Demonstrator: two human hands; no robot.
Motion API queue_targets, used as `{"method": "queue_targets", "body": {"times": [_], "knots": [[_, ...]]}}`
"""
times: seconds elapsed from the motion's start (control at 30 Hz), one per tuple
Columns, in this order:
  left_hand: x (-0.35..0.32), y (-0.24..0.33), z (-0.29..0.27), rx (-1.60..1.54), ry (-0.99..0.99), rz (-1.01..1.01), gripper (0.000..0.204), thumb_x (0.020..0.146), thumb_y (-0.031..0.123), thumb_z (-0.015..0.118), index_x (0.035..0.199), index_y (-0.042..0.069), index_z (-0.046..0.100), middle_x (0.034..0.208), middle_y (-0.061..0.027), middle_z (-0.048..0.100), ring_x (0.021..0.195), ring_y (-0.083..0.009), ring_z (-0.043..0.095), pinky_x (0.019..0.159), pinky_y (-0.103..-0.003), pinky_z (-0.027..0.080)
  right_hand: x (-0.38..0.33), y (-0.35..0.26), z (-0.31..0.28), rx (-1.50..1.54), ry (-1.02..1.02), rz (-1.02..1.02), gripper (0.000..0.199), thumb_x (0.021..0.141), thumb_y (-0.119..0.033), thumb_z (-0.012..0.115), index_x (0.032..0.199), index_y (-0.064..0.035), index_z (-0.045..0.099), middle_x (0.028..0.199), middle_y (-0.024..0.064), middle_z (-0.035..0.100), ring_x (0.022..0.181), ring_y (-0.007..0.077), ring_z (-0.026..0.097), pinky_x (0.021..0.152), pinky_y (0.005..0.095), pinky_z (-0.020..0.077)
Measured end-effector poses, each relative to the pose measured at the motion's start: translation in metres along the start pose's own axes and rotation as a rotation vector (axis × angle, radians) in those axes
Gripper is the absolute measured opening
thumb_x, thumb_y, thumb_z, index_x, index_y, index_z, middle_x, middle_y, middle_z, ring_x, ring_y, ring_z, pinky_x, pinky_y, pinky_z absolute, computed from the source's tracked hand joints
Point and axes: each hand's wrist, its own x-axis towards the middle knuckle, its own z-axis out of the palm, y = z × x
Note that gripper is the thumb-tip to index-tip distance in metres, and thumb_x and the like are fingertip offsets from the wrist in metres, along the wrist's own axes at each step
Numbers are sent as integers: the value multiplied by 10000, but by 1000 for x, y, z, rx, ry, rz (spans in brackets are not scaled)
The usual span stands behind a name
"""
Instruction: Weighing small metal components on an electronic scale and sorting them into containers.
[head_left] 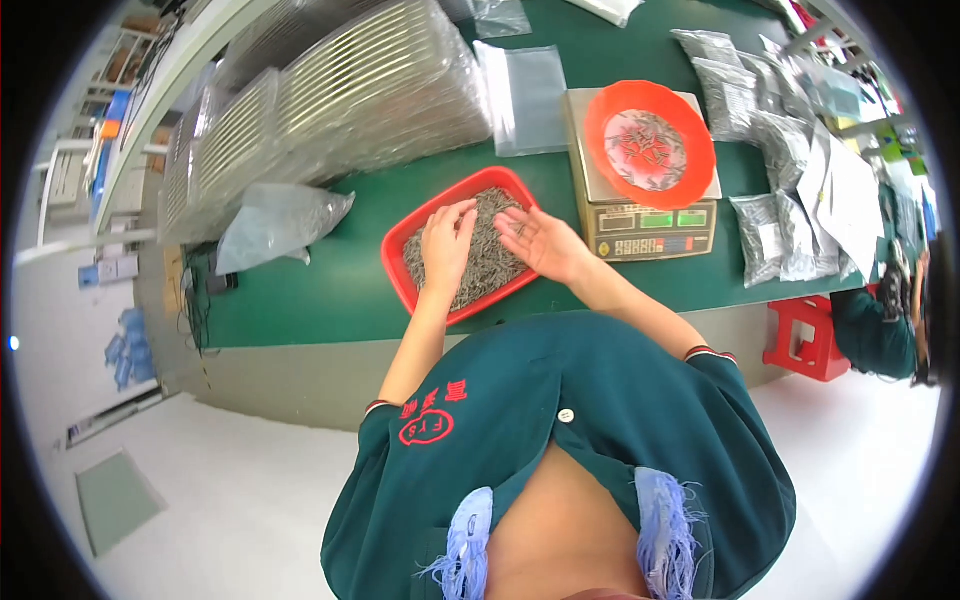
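Note:
A red plastic tray (394, 262) on the table is filled with a heap of small, slender grey metal pieces (488, 262) that look like screws. Over its left part is my left hand (449, 243), back upward, its fingers loosely bent and slightly apart. My right hand (545, 246) reaches over the tray's right edge with the palm turned up and fingers stretched out. A few grey pieces appear near those fingertips; whether they lie on the hand or in the heap behind is unclear.
Right of the tray, a weighing scale (650, 232) carries an orange-red bowl (603, 165) with similar pieces inside. Filled clear bags (725, 100) and white papers (840, 200) lie further right. Wrapped stacks (350, 85), a plastic bag (280, 225) and flat clear bags (525, 100) occupy the left and back.

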Motion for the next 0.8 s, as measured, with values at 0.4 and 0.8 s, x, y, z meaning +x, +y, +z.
{"method": "queue_targets", "body": {"times": [0.4,0.8], "knots": [[-33,-47,34,543,-338,7,163,725,236,613,853,136,617,814,-47,597,869,-255,531,742,-408,400,-16,-6,10,-3,-90,-4,440,923,-298,310,1222,24,337,1241,149,417,1143,248,424,981,374,341],[-22,-31,25,-259,-303,-273,223,812,262,533,893,80,632,878,-44,617,771,-176,576,684,-298,429,-21,-8,10,2,-98,10,460,922,-314,313,1235,22,329,1256,144,407,1147,237,422,979,360,345]]}}
